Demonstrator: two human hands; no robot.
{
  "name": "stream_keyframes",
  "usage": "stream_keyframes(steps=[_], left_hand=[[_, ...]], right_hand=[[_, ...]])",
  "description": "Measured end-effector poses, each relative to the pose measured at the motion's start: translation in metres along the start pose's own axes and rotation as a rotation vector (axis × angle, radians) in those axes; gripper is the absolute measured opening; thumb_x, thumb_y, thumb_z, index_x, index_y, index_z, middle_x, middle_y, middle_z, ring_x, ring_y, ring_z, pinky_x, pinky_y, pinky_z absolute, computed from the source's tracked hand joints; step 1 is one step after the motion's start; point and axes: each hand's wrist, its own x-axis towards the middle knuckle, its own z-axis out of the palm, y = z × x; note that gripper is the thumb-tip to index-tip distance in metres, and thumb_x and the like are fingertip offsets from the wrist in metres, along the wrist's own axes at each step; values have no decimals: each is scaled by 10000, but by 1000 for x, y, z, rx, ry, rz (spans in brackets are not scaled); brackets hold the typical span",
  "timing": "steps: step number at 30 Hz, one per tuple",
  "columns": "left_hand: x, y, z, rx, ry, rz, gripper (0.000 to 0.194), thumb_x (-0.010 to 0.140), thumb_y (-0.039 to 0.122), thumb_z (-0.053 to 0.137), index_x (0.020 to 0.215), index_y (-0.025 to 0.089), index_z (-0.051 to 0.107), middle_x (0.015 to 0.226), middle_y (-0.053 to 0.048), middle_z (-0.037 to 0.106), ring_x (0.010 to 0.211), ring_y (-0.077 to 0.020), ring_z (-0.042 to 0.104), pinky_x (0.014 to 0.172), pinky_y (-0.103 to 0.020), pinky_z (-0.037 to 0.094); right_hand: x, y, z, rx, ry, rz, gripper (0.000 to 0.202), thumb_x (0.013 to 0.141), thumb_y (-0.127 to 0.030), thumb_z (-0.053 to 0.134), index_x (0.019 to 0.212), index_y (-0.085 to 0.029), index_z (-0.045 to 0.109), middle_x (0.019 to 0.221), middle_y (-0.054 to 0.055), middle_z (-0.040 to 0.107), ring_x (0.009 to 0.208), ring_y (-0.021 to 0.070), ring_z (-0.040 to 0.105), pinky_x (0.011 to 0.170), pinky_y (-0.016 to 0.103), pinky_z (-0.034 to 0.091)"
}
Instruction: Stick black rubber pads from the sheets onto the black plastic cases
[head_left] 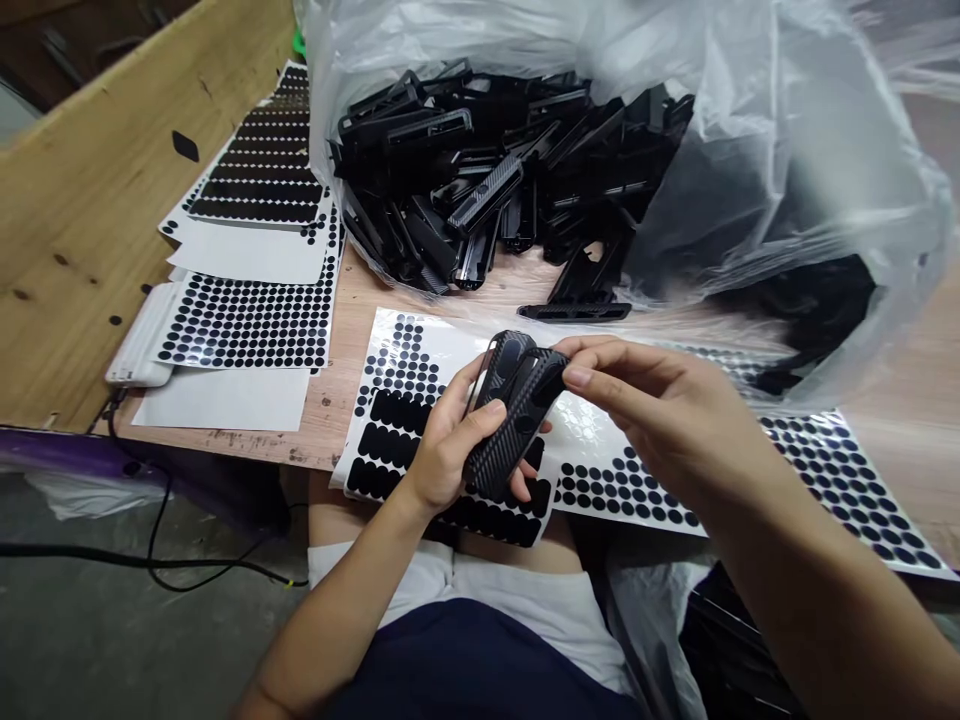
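Two long black parts with a carbon-fibre pattern [516,430] lie side by side in my left hand [457,435], its thumb across them and its fingers wrapped beneath. The thumb and forefinger of my right hand [645,390] are pinched at the upper right end of the nearer part; whether a small piece is between them is hidden. Below the parts is a sheet of black elongated stickers [390,443], lying over the table's front edge. A sheet of round black stickers [626,490] extends to the right beneath my right forearm.
A large clear plastic bag [772,150] full of black parts [480,190] lies open behind my hands. More sticker sheets [247,320] and a white device [142,340] sit at the left by a wooden board [112,180]. Another bag [660,610] is below the table at right.
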Motion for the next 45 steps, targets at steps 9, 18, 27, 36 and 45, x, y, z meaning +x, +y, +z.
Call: stream_keyframes(steps=[9, 18, 27, 36, 45], left_hand=[[0, 0, 0, -12, 7, -9, 899, 902, 488, 724, 1595, 207, 224, 921, -85, 777, 496, -194, 716, 436, -248, 561], [0, -1, -2, -28, 8, 1, 871, 915, 476, 712, 1595, 211, 236, 955, -105, 782, 505, -202, 721, 447, -264, 568], [-1, -1, -3, -40, -2, 7, 898, 924, 472, 706, 1613, 205, 196, 946, -112, 786, 486, -199, 714, 484, -275, 572], [-1, -3, -4, -37, 12, 18, 927, 923, 456, 704, 1635, 211, 165, 910, -98, 774, 483, -192, 709, 442, -233, 535], [-1, -2, -2, -36, 27, 43, 919, 922, 469, 699, 1627, 197, 176, 879, -79, 763, 433, -150, 663, 496, -256, 562]], right_hand=[[-1, -1, 3, -23, 24, -31, 241, 789, -483, 857, 787, -260, 763, 1074, 36, 792, 1072, 268, 730, 1042, 463, 563], [-2, -9, 10, -134, 64, -115, 243, 798, -472, 841, 798, -245, 755, 1024, 49, 801, 960, 243, 755, 931, 407, 632], [-5, -7, 9, -347, 123, -245, 153, 862, -414, 773, 863, -261, 777, 1036, 55, 814, 1009, 280, 763, 982, 469, 608], [-9, -7, 10, -609, 150, -422, 63, 944, -306, 698, 952, -261, 741, 1054, 60, 819, 977, 280, 784, 925, 461, 630], [-8, -4, 12, -738, 210, -488, 501, 909, -437, 730, 1348, -227, 610, 1431, 201, 607, 1229, 368, 662, 956, 547, 607]])
